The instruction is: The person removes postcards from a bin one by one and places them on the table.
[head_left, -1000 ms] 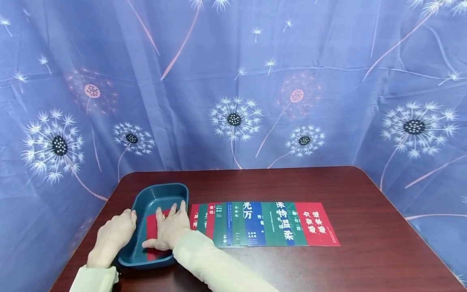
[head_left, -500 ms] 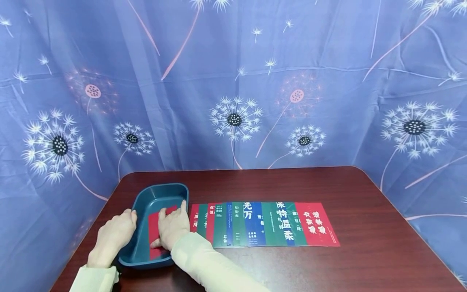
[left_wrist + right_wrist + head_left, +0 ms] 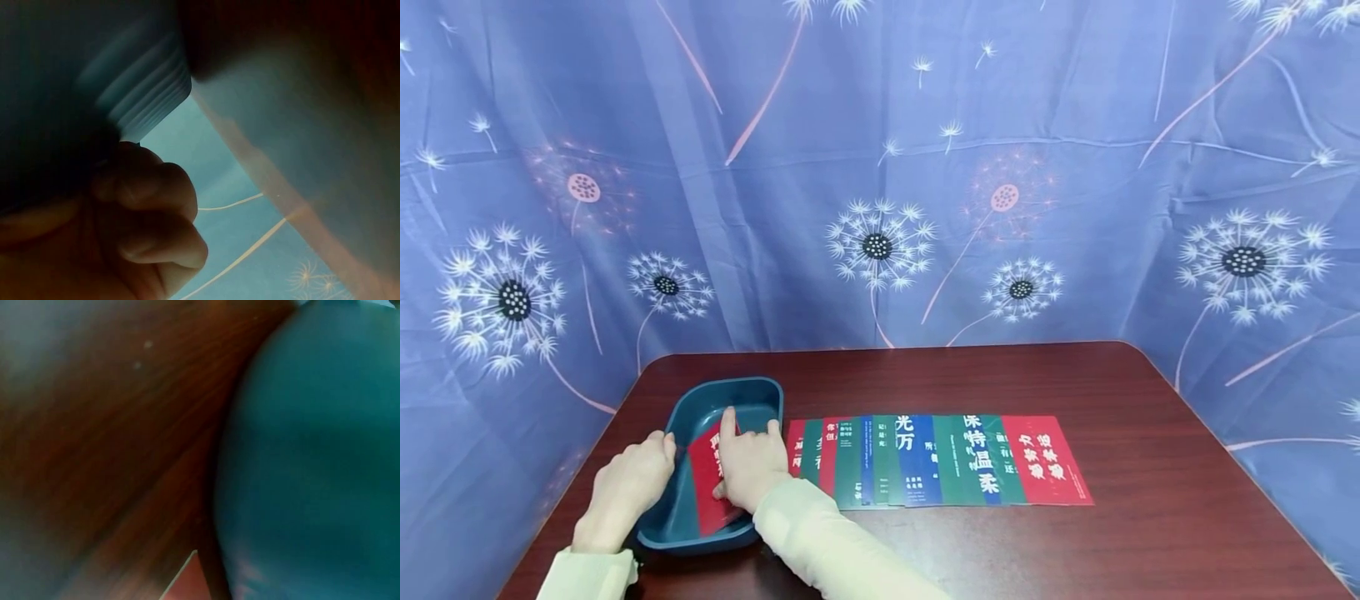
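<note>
A dark teal plastic basin (image 3: pixel 673 508) stands at the left of the table. My left hand (image 3: pixel 634 486) grips its left rim. In the left wrist view, curled fingers (image 3: pixel 156 194) show against the basin's ribbed outer wall (image 3: pixel 137 81). Inside the basin a red card (image 3: pixel 702 475) with white characters stands tilted. My right hand (image 3: pixel 751 462) reaches over the right rim and pinches the card by its right side, index finger pointing away and thumb low on it. The hand covers the card's right part. The right wrist view shows mainly the basin's outer wall (image 3: pixel 312 450).
Right of the basin, a row of overlapping red, green and blue cards (image 3: pixel 917 462) with white writing lies on the brown wooden table (image 3: pixel 1037 542). A red card (image 3: pixel 1052 462) ends the row. A blue dandelion-print curtain (image 3: pixel 880 150) hangs behind and at both sides.
My right hand has gone from spread fingers over the flat red card to pinching it. The card has turned and tilted up, showing its writing. My left hand stays on the rim.
</note>
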Tool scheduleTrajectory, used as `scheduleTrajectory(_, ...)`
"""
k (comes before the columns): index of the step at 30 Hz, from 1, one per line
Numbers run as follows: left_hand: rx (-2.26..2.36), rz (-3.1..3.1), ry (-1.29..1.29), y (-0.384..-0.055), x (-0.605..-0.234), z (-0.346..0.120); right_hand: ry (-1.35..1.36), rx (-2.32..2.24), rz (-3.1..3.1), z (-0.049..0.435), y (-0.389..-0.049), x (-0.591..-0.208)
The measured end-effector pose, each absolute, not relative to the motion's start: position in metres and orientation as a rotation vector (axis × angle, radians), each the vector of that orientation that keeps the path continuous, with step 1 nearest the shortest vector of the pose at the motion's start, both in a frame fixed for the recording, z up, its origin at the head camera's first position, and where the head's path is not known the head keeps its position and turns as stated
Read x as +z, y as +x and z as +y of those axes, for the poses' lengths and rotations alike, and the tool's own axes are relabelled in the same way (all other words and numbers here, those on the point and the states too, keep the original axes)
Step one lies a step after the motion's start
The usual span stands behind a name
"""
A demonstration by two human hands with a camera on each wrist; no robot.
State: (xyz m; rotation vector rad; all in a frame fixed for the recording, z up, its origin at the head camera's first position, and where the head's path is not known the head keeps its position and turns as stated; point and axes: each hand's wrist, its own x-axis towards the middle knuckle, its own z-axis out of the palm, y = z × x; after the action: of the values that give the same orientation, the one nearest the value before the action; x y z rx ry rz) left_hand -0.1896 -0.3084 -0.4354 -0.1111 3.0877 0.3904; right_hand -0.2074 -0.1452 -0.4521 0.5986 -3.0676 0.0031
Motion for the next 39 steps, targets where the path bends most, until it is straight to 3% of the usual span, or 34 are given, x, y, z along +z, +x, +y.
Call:
scheduleTrajectory(15, 0.386, 3.088, -0.122, -0.189, -0.438, -0.312, 0.709, 0.309, -2.967, -0.132, -0.203, -0.443)
scheduleTrajectory(24, 0.408, 3.133, -0.096, -0.188, -0.444, -0.309, 0.628, 1.035, -2.892, -0.116, -0.206, -0.434)
scheduleTrajectory(32, 0.421, 3.16, -0.074, -0.188, -0.44, -0.309, 0.667, 1.734, -2.746, -0.083, -0.211, -0.407)
scheduleTrajectory(39, 0.418, 3.158, -0.066, -0.188, -0.439, -0.31, 0.696, 1.725, -2.631, -0.027, -0.218, -0.394)
